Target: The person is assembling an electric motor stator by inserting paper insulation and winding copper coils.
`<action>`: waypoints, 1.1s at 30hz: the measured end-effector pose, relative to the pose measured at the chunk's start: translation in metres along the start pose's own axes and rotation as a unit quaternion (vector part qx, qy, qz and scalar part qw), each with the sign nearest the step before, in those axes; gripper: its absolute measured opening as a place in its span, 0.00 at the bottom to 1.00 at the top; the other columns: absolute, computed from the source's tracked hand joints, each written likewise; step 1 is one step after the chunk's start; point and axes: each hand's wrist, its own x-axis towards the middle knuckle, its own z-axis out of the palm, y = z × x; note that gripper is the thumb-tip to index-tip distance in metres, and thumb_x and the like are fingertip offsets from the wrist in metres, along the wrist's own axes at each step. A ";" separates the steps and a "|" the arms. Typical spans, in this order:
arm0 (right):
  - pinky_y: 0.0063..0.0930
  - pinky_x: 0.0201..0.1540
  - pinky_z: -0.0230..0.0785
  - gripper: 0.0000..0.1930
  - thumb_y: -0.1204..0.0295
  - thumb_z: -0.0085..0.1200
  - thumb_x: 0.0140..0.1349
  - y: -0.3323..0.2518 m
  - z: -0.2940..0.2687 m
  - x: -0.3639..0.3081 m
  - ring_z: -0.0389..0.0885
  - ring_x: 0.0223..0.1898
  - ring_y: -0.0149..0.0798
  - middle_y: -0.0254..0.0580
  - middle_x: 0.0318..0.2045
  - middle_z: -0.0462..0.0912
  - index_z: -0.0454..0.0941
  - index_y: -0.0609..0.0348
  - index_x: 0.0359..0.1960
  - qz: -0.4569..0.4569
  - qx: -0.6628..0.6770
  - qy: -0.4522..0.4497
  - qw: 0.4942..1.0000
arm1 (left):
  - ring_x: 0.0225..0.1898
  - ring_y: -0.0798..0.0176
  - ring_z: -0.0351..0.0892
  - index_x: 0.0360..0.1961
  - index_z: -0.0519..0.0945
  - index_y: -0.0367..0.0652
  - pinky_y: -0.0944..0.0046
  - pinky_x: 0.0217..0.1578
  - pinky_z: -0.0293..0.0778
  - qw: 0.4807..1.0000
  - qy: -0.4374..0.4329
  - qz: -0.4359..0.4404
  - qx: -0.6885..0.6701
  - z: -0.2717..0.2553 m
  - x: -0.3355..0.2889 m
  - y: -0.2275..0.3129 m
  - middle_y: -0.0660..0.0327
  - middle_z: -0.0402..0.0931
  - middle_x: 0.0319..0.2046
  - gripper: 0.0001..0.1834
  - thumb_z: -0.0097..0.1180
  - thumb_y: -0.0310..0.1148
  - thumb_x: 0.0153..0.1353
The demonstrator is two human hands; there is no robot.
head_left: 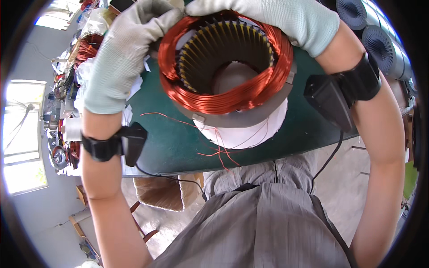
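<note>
A motor stator (pixel 192 69) stands on the green table, its dark slots lined with yellow strips. Around its upper rim runs a thick ring of copper winding (pixel 214 102). Thin red lead wires (pixel 218 142) trail from its near side over a round white pad (pixel 243 139). My left hand (pixel 138 42), in a pale knitted glove, has its fingers bent and pinched at the winding's far left edge; what lies between them is hidden. My gloved right hand (pixel 272 20) grips the winding's far right side, a finger reaching toward the left hand. The upper picture edge cuts off part of both hands.
The green table (pixel 156 143) ends close to my lap. Copper coils (pixel 89 47) and white wrapping are heaped at left, beside a white spool (pixel 73 129). Grey stator cores (pixel 380 49) stand at far right. Below the table is a lined box (pixel 158 193). Black cables hang from my wrist devices.
</note>
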 end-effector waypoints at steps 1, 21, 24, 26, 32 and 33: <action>0.32 0.53 0.71 0.25 0.55 0.54 0.71 0.000 0.000 -0.002 0.83 0.47 0.42 0.53 0.45 0.86 0.81 0.70 0.52 -0.006 0.004 -0.019 1.000 | 0.36 0.74 0.79 0.44 0.79 0.38 0.74 0.39 0.75 0.998 0.012 -0.055 -0.009 0.007 -0.001 0.004 0.68 0.82 0.37 0.15 0.70 0.34 0.64; 0.18 0.48 0.71 0.14 0.63 0.52 0.75 0.013 0.022 0.008 0.77 0.40 0.20 0.29 0.37 0.80 0.78 0.63 0.44 0.056 0.144 0.025 0.988 | 0.51 0.45 0.80 0.46 0.82 0.39 0.49 0.55 0.75 0.775 0.174 -0.046 0.605 -0.081 -0.265 -0.088 0.50 0.81 0.45 0.17 0.66 0.32 0.55; 0.19 0.49 0.72 0.14 0.63 0.55 0.74 0.014 0.021 0.011 0.79 0.42 0.22 0.30 0.39 0.83 0.81 0.64 0.45 0.055 0.157 0.015 0.986 | 0.52 0.47 0.79 0.49 0.83 0.42 0.47 0.55 0.75 0.843 0.044 0.021 0.535 -0.020 -0.278 -0.070 0.55 0.81 0.48 0.23 0.69 0.28 0.48; 0.20 0.50 0.72 0.13 0.64 0.54 0.74 0.015 0.013 0.002 0.80 0.43 0.23 0.31 0.40 0.83 0.81 0.64 0.45 0.026 0.153 0.040 0.987 | 0.52 0.49 0.80 0.47 0.83 0.43 0.49 0.54 0.75 0.841 0.021 0.039 0.539 -0.014 -0.274 -0.069 0.56 0.80 0.47 0.22 0.69 0.29 0.48; 0.29 0.49 0.74 0.10 0.80 0.53 0.66 -0.031 0.053 -0.075 0.83 0.43 0.36 0.43 0.41 0.85 0.81 0.67 0.47 -0.179 -0.083 0.299 0.934 | 0.36 0.59 0.82 0.35 0.86 0.45 0.60 0.35 0.78 0.830 0.038 0.169 0.531 -0.020 -0.259 -0.021 0.63 0.82 0.34 0.14 0.66 0.30 0.42; 0.30 0.49 0.74 0.13 0.69 0.54 0.69 -0.018 0.045 -0.114 0.84 0.44 0.38 0.45 0.43 0.85 0.80 0.66 0.49 -0.242 -0.023 0.112 0.964 | 0.36 0.60 0.82 0.36 0.86 0.45 0.61 0.35 0.78 0.838 0.010 0.219 0.500 -0.011 -0.249 0.000 0.64 0.82 0.35 0.16 0.66 0.31 0.41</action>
